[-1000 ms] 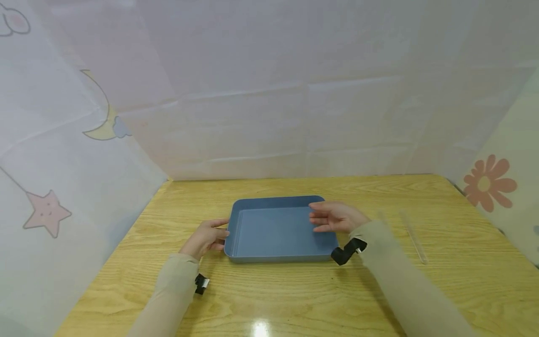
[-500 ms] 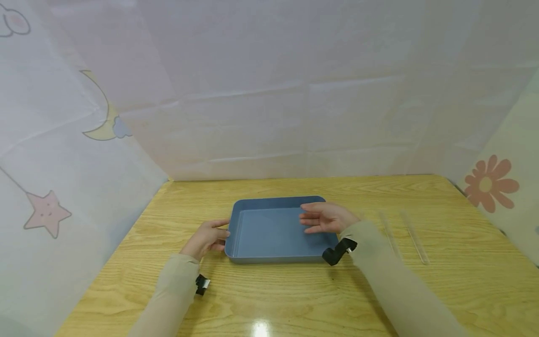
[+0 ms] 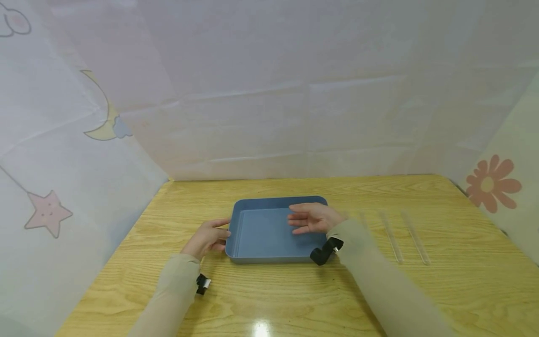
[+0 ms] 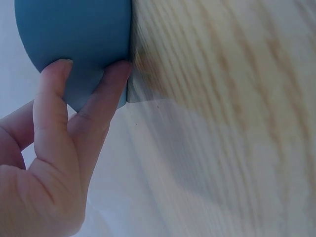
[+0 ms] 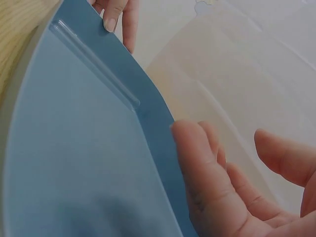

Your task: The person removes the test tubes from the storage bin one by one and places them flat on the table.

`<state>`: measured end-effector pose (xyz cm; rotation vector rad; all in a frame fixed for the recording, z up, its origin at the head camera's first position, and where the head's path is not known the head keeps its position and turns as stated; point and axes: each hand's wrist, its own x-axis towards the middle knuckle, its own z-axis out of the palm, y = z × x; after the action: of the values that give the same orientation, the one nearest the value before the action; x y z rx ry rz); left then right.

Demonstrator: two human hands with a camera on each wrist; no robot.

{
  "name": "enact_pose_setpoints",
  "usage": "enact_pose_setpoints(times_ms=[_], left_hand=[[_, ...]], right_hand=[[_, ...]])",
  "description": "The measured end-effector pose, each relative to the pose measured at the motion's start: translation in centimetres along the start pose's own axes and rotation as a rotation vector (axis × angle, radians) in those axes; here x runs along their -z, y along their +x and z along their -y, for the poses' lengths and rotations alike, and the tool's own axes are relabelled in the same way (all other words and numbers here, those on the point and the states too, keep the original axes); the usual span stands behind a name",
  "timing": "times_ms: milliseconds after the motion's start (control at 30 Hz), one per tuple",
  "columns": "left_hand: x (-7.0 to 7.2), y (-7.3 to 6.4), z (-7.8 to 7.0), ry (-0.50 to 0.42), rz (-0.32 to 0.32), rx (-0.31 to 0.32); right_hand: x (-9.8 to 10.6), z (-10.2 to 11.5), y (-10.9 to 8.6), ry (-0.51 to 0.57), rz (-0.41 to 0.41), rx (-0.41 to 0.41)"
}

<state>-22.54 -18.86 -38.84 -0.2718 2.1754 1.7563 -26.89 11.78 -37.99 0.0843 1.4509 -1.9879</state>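
Observation:
A shallow blue tray (image 3: 273, 227) sits on the wooden table. My left hand (image 3: 207, 238) holds its left end; in the left wrist view two fingertips (image 4: 116, 74) press the outer wall, and in the right wrist view a digit (image 5: 110, 19) laps over the rim. Inside the tray, along its left wall, lies a slim clear rod (image 5: 94, 64). My right hand (image 3: 312, 218) hovers over the tray's right part, palm facing left, fingers apart and relaxed, holding nothing. The right wrist view shows its fingers (image 5: 207, 182) near the long wall.
Several clear rods lie side by side right of the tray, among them one rod (image 3: 416, 238) farthest right and another rod (image 3: 391, 238) beside it. The right forearm (image 3: 375, 276) partly covers others. A printed cloth (image 3: 269, 117) hangs behind the table.
My right hand has moved left over the tray, and its forearm has uncovered more of the clear rods. The left hand stays at the tray's left end.

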Motion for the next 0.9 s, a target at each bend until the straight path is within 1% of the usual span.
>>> enact_pose_setpoints(times_ms=[100, 333, 500, 733, 900], left_hand=[[0.0, 0.0, -0.1, 0.011, 0.003, 0.000], [0.0, 0.1, -0.1, 0.010, -0.012, 0.008], [0.0, 0.0, -0.2, 0.011, -0.001, 0.004], [0.0, -0.2, -0.3, 0.009, 0.006, 0.002], [0.1, -0.1, -0.2, 0.003, 0.012, 0.007]], right_hand=[[-0.5, -0.2, 0.3, 0.008, -0.003, -0.006], [-1.6, -0.4, 1.2, 0.043, -0.018, -0.021], [-2.3, -0.5, 1.8, 0.039, -0.024, -0.029], [-2.7, -0.8, 2.5, 0.045, -0.046, -0.032], [-3.1, -1.1, 3.0, 0.053, -0.051, -0.040]])
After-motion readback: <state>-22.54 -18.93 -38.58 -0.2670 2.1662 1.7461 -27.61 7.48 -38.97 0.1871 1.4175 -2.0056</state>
